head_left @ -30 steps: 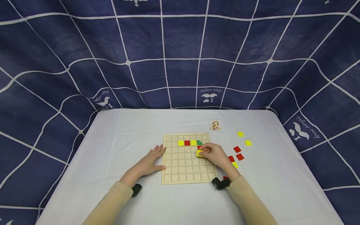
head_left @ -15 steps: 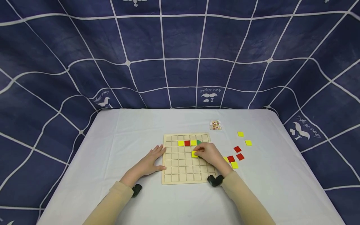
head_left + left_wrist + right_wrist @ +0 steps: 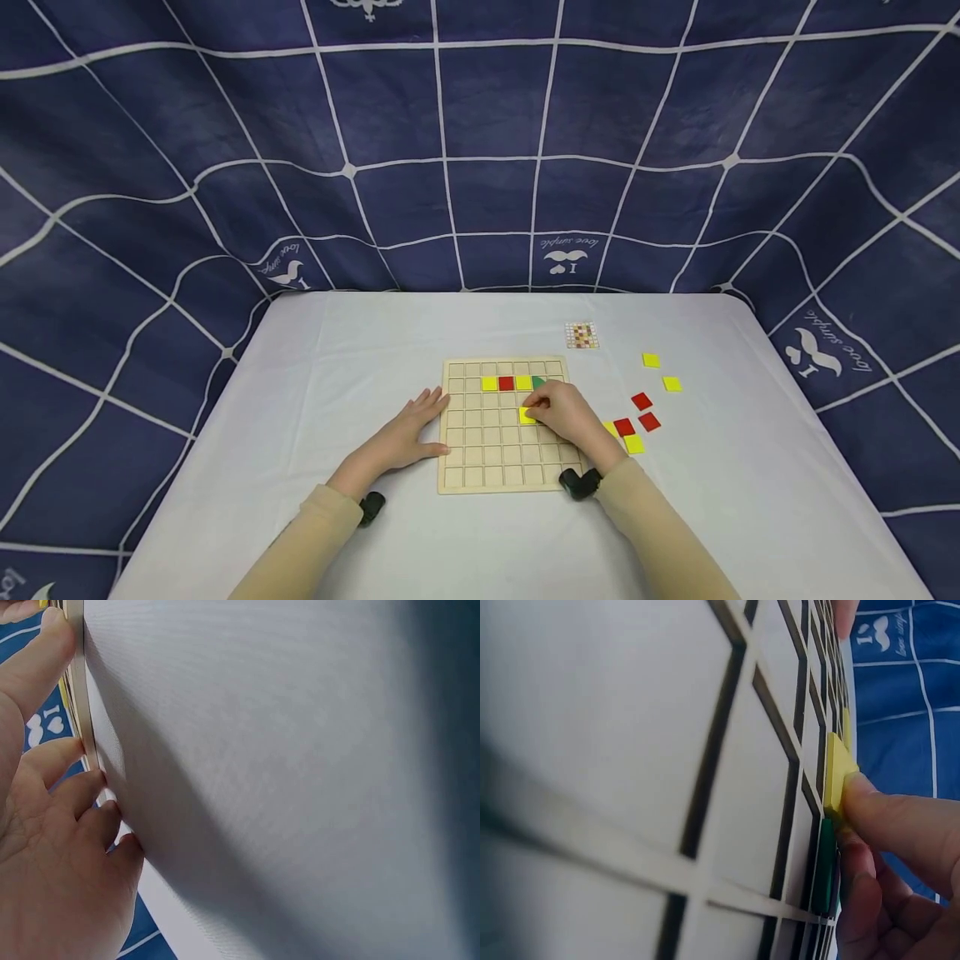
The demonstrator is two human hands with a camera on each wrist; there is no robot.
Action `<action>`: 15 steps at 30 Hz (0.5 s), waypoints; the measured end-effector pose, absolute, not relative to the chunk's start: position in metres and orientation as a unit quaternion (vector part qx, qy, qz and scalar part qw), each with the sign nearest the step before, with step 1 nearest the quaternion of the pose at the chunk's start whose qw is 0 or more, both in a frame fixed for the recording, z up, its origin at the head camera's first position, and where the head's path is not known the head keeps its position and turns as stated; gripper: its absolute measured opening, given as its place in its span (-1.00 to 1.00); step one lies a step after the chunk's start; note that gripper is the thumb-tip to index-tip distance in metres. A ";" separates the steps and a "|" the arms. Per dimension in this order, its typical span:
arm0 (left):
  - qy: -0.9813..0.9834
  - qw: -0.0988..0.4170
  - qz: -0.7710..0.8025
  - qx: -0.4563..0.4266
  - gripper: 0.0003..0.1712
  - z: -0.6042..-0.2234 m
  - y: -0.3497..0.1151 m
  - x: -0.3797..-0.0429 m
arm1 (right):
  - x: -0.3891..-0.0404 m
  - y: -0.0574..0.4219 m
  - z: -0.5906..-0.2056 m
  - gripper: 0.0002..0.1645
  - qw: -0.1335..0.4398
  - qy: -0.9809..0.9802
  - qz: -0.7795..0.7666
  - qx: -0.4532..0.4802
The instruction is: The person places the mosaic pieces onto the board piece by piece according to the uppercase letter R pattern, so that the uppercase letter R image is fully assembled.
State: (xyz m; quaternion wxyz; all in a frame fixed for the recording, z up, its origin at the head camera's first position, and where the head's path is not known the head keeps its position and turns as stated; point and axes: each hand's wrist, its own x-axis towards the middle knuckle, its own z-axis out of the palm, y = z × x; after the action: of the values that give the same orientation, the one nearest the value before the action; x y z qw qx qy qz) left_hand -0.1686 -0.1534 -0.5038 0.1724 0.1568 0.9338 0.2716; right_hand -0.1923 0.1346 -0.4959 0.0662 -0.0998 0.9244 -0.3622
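In the head view my right hand (image 3: pixel 567 412) pinches a yellow square tile (image 3: pixel 526 415) at a third-row cell of a wooden grid board (image 3: pixel 480 477). The right wrist view shows the thumb against the yellow tile (image 3: pixel 840 769), which is tilted over its cell; a green tile (image 3: pixel 824 866) lies right beside it. Along the second row are a yellow tile (image 3: pixel 489 383), a red tile (image 3: pixel 506 383), another yellow tile (image 3: pixel 522 382) and a green piece (image 3: pixel 537 382), partly covered by the hand. My left hand (image 3: pixel 401 432) has its fingers spread against the board's left edge.
Right of the board lie several loose tiles, among them a red tile (image 3: pixel 641 401) and a yellow tile (image 3: pixel 651 360). A small pattern card (image 3: pixel 581 335) lies behind the board. A blue checked cloth (image 3: pixel 487 200) rises behind the white table (image 3: pixel 360 333).
My right hand has brought the yellow tile left by about one cell and down to the board. The left hand stays on the board's edge. The head view has shifted slightly.
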 end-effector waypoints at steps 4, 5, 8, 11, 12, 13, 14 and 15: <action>0.933 0.171 0.271 0.163 0.05 -0.504 -0.154 -0.169 | -0.192 0.134 -0.496 -0.96 0.059 0.927 -0.355 -0.104; 0.933 0.170 0.272 0.164 0.05 -0.505 -0.154 -0.169 | -0.192 0.134 -0.496 -0.96 0.058 0.927 -0.355 -0.104; 0.933 0.169 0.270 0.166 0.05 -0.505 -0.154 -0.170 | -0.192 0.136 -0.495 -0.93 0.052 0.927 -0.357 -0.102; 0.932 0.168 0.273 0.169 0.05 -0.505 -0.154 -0.171 | -0.192 0.143 -0.492 -0.87 0.054 0.921 -0.375 -0.086; 0.932 0.169 0.274 0.169 0.05 -0.505 -0.154 -0.171 | -0.192 0.146 -0.491 -0.85 0.057 0.918 -0.384 -0.078; 0.931 0.169 0.274 0.170 0.05 -0.505 -0.155 -0.171 | -0.193 0.150 -0.490 -0.84 0.059 0.915 -0.392 -0.070; 0.931 0.170 0.275 0.170 0.05 -0.504 -0.155 -0.171 | -0.193 0.154 -0.489 -0.83 0.063 0.912 -0.402 -0.059; 0.930 0.170 0.277 0.170 0.04 -0.504 -0.155 -0.171 | -0.193 0.159 -0.488 -0.82 0.067 0.908 -0.410 -0.048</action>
State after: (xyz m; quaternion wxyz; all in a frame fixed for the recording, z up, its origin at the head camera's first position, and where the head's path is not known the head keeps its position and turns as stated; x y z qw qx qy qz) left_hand -0.1709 -0.1551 -0.5042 0.1703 0.1698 0.9303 0.2768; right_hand -0.1933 0.1592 -0.4878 0.0673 -0.0480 0.9084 -0.4098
